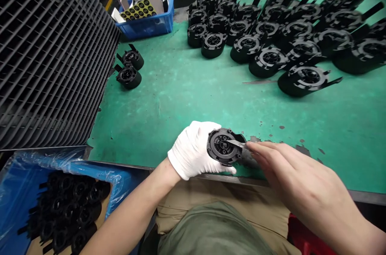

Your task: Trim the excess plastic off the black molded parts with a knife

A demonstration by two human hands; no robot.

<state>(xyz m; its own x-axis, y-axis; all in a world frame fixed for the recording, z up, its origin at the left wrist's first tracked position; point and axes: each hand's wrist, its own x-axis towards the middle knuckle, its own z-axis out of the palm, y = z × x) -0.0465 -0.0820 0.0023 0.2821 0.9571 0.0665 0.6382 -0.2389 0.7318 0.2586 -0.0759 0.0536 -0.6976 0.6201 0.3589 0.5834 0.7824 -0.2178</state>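
My left hand, in a white glove, is wrapped round a round black plastic housing near the table's front edge. The housing's ringed face, with a hub in the middle, is turned up toward me. In my bare right hand is a knife with a pointed metal blade, pinched between thumb and fingers. Its tip lies over the housing's face, close to the hub; whether it touches I cannot tell. The knife's handle is mostly hidden by my fingers.
Many similar black housings stand at the back right of the green table. Two more housings sit at left, near a stack of grey grids. Behind is a blue bin; a plastic-lined blue crate holds more housings.
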